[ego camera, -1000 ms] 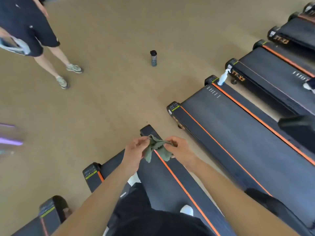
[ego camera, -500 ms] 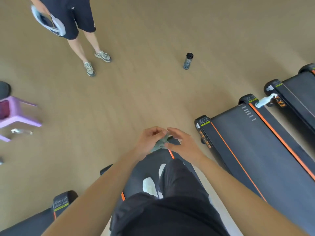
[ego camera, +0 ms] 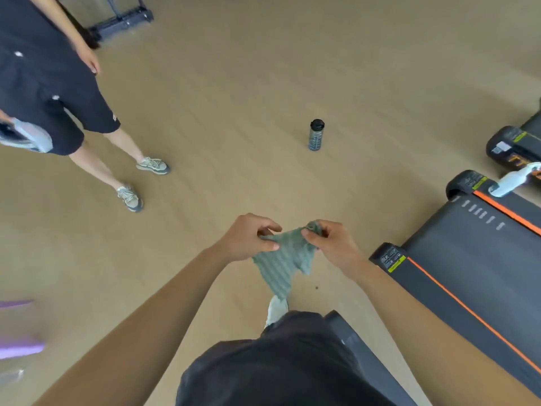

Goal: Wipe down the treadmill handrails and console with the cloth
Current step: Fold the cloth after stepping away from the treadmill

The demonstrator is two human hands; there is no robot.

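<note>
Left hand (ego camera: 248,238) and right hand (ego camera: 333,244) pinched onto top corners of green ribbed cloth (ego camera: 282,265), held spread above tan floor (ego camera: 234,98), treadmill deck (ego camera: 468,259) at right, dark bottle (ego camera: 315,135) standing beyond, well apart.

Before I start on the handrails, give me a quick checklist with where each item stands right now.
1. Grey-green ribbed cloth in hand: ok, left hand and right hand both pinch its top edge.
2. Cloth spread out: not ok, it hangs bunched.
3. Handrails and console in view: not ok, only the black, orange-striped treadmill deck shows.
4. White spray bottle nearby: ok, at the deck's end.
5. Floor hazards: not ok, dark drink bottle stands ahead.
6. Bystander in dark shorts: ok, apart.
</note>
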